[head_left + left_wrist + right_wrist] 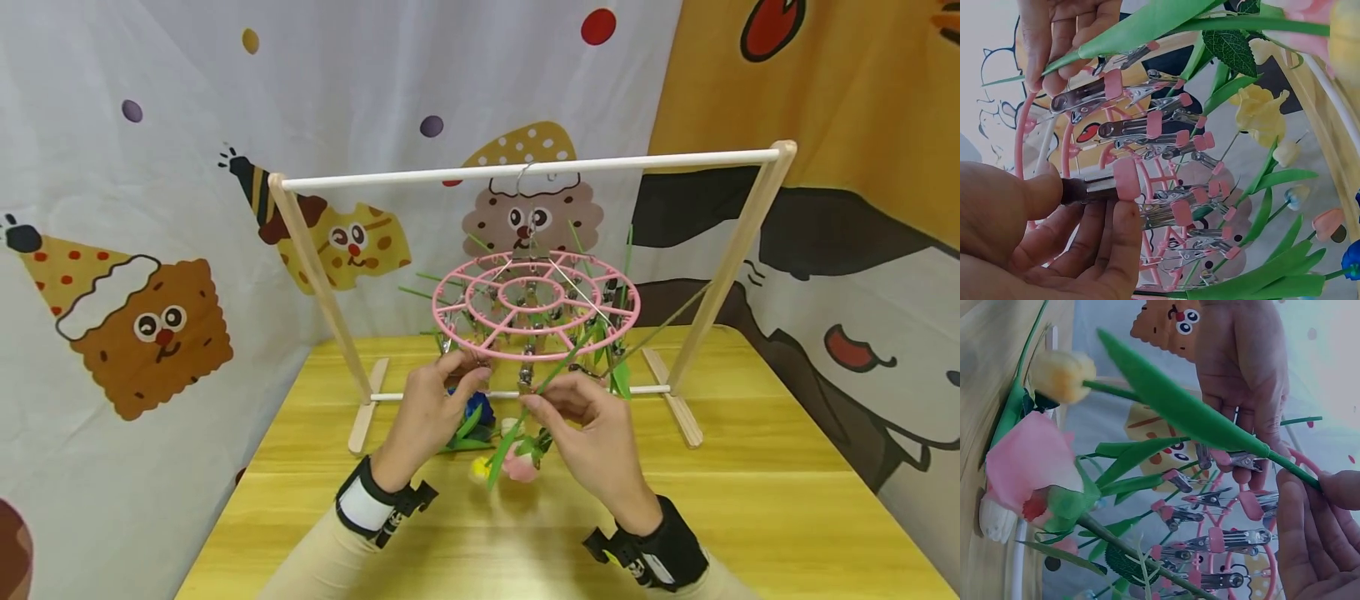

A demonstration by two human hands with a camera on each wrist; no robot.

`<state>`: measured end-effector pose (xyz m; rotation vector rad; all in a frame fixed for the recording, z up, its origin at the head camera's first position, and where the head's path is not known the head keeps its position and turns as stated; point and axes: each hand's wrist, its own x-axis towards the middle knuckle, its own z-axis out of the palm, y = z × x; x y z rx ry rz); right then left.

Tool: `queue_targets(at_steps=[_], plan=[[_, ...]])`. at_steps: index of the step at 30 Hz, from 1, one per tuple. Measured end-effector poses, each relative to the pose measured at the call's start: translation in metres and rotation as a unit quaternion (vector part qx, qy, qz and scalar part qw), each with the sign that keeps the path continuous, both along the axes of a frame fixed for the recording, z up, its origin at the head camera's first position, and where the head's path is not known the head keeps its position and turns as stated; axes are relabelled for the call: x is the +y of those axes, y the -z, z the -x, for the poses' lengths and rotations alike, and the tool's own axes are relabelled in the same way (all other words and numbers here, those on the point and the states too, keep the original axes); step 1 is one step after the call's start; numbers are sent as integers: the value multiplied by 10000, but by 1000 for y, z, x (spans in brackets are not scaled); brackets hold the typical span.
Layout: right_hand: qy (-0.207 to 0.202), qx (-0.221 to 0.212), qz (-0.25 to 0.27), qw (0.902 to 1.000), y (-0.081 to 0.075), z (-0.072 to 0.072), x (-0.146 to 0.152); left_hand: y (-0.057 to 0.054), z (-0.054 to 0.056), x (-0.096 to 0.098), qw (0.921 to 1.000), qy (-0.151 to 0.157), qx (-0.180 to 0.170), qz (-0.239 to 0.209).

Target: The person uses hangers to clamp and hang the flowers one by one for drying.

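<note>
A pink round clip hanger (536, 357) hangs by its hook, with metal clips dangling below it. My left hand (435, 396) pinches one pink-tipped clip (1099, 186) between thumb and fingers at the hanger's near left. My right hand (600, 429) holds the green stem of a yellow tulip (1063, 376) near the front of the rim. The tulip's head points downward and its long leaf (1179, 415) runs along the stem. Close by, a pink rose (1035, 459) hangs head down; its stem's upper end is out of sight.
A wooden stand with a white top bar (420, 177) carries the hanger. Several artificial flowers hang from other clips, including a pale yellow one (1261, 115). Below the hanger shows a blue flower (480, 408). The wooden table (750, 517) extends on both sides, with printed curtains behind.
</note>
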<state>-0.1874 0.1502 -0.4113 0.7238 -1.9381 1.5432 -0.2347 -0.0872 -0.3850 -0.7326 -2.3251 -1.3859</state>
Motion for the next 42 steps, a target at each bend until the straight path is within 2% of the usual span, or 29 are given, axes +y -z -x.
queue_targets(at_steps=[5, 8, 11, 16, 19, 24, 42], plan=[[-403, -130, 304, 9986, 2, 3, -2, 1, 1, 1, 9994, 28, -277, -200], [-525, -281, 438, 9973, 1, 3, -3, 3, 2, 2, 9994, 42, -256, -235], [-368, -274, 449, 9979, 2, 4, -4, 4, 1, 3, 9993, 43, -249, -279], [102, -151, 368, 9992, 3, 8, -7, 4, -1, 5, 9992, -189, -199, -290], [212, -170, 411, 9988, 4, 10, -8, 4, -2, 6, 9982, -266, -238, -492], [187, -193, 585, 9979, 6, 11, -10, 6, -1, 9, 9956, -234, -298, -853], [128, -270, 844, 9960, 8, 14, -12, 11, 2, 17, 9948, -428, -63, -924]])
